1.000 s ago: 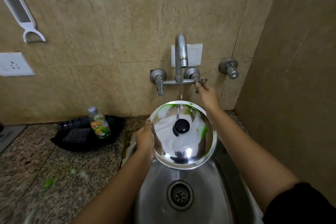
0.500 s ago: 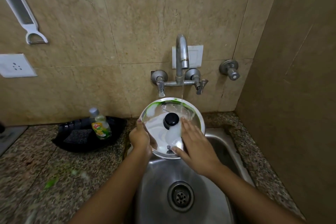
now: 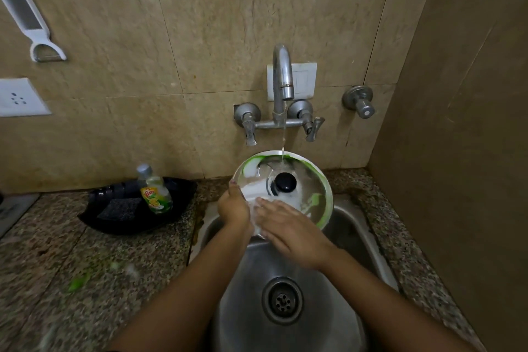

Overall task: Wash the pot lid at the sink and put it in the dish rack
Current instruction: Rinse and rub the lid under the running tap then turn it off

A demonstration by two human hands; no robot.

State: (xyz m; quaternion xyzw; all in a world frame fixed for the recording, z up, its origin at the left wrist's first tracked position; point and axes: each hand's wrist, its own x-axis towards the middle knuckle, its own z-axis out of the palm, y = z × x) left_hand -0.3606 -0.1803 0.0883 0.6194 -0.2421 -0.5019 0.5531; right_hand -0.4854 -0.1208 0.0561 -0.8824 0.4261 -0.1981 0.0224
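Fingers of your right hand point(image 3: 288, 230) press flat on the round steel pot lid point(image 3: 311, 180), your left hand point(image 3: 233, 208) pinching its rim above the steel sink point(image 3: 354, 226). Green residue remains; racking's ahead. Since a moment ago, your right palm has slid leftward.
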